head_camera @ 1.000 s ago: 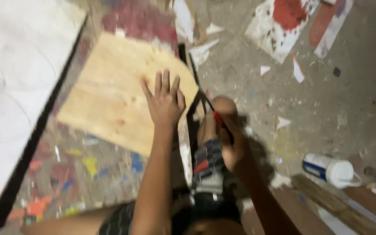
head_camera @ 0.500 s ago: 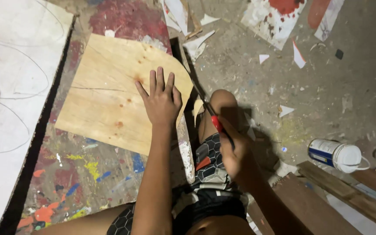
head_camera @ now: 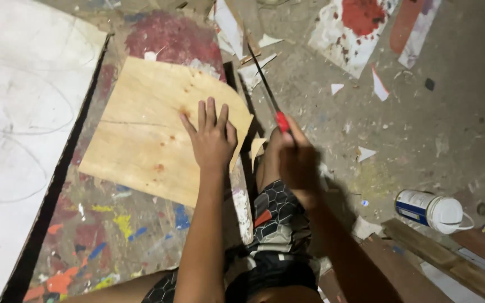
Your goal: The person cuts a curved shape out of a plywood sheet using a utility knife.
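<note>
Paint-spattered boards and a dusty concrete floor fill the view, with a white sheet [head_camera: 12, 129] at nine o'clock and torn paper scraps toward twelve. Lying flat on the painted board [head_camera: 113, 230] is a plywood piece [head_camera: 147, 140] with one rounded corner. My left hand [head_camera: 213, 137] lies on it, palm down and fingers spread wide, gripping nothing, pressing near the right edge. My right hand [head_camera: 297, 160] is closed around the red handle of a thin saw [head_camera: 270, 101], whose dark blade runs up toward twelve o'clock just beside the plywood's curved edge. A small offcut [head_camera: 256, 148] hangs between the two hands. My knee in patterned shorts [head_camera: 276, 210] sits at six o'clock under the right wrist. A blue-and-white can [head_camera: 430, 210] lies on its side at four o'clock, well apart from the work, near some planks [head_camera: 439, 252]. To cut well here, I judge the flat hand should bear down close to the cut line so the plywood cannot chatter, fingers kept clear of the blade; strokes should be long and light, following the curve, with the blade held upright so it does not bind or snap
</note>
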